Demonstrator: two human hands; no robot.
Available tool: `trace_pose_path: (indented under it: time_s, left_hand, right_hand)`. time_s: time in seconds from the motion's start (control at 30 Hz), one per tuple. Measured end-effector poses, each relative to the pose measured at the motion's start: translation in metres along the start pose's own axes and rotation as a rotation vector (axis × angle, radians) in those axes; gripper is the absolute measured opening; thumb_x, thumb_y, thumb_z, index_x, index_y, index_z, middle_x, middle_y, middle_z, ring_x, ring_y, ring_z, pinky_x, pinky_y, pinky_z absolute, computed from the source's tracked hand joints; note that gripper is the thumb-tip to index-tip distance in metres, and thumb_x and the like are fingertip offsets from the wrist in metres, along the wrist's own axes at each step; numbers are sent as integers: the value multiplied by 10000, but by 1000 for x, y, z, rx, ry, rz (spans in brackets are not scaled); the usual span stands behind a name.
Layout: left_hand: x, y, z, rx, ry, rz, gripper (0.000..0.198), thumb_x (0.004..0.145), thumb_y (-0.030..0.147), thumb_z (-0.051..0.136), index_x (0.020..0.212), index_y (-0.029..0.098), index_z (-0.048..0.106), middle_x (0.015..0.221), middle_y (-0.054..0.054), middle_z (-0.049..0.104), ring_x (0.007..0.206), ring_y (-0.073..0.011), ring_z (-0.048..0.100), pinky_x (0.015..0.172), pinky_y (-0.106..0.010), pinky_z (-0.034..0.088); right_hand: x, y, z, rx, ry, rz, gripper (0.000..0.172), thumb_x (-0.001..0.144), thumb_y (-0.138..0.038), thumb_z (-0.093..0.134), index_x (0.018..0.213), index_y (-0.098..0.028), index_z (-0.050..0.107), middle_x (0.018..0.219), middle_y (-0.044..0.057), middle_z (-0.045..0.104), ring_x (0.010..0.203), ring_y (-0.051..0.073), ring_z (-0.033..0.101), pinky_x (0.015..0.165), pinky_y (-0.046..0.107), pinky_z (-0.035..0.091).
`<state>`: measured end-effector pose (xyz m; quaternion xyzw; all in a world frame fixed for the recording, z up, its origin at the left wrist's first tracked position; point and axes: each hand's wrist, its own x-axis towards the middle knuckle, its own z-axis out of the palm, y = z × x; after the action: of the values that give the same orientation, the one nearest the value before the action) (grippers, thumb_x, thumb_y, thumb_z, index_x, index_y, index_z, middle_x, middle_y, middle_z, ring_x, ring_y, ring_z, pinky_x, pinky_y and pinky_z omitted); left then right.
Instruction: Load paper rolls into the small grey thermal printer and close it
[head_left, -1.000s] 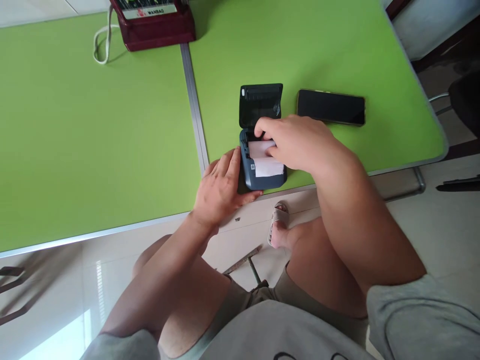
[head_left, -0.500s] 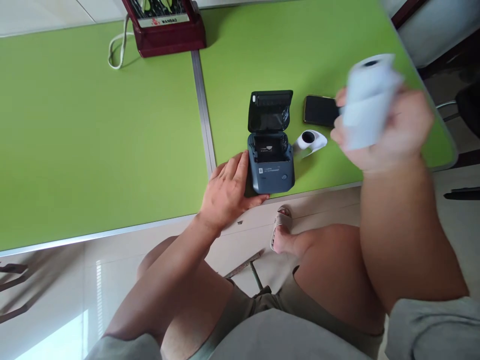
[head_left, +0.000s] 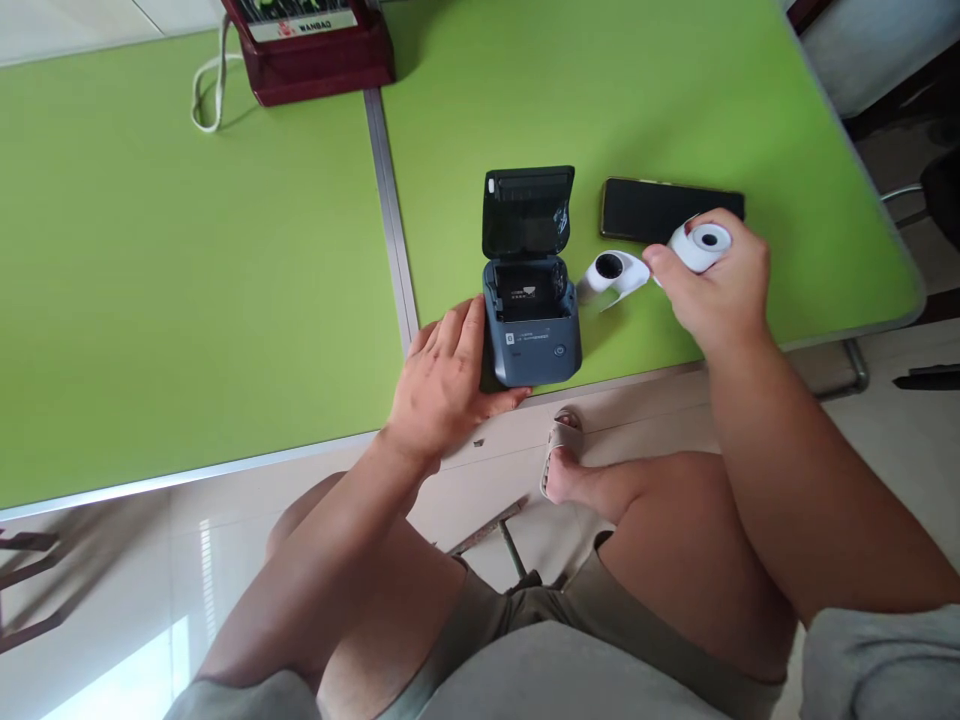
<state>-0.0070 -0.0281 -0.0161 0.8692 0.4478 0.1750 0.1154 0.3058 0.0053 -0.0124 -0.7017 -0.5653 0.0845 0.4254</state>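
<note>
left hand [head_left: 442, 385] rests flat against the left side of the open small printer [head_left: 531, 320] near the green table [head_left: 187, 280] edge. right hand [head_left: 716, 285] grips a white paper roll [head_left: 701, 245]; second roll [head_left: 611, 272] lies just right of the printer.

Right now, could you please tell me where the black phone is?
In the head view the black phone lies flat on the green table, right of the open printer and just beyond the right hand, which holds a paper roll.

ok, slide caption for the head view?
Left hand rests against the open printer on the green table; right hand holds a paper roll near a phone.
</note>
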Motion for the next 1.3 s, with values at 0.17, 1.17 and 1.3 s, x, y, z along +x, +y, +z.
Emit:
trace_pose_path:
  time_s: [0.17,1.17,1.3]
  left_hand:
    - [0,-1,2,-13,19,-1,1094,871,915,454,1572,81,362,1442,-240,607,1334,-362,612,1113,-508,510]
    - [0,1,-1,-27,5,-12,1022,889,825,567,1583,108,345,1459,-226,610,1344,-360,617,1134,-512,512]
    - [0,1,-2,-19,7,4,1048,890,855,523,1571,77,354,1443,-244,614,1337,-367,623,1117,-513,522]
  right_hand:
    - [3,6,-3,-182,-34,-39,356,696,-160,815,1006,-205,645,998,64,748,894,220,686,836,403,547]
    - [-30,-28,43,178,-175,-293,336,814,-201,631,1146,-245,649,1101,76,689,887,200,674,744,349,567]
    - [-29,-24,43,223,-164,-274,481,857,-238,620,1330,-278,541,1113,71,698,873,206,692,736,374,585]
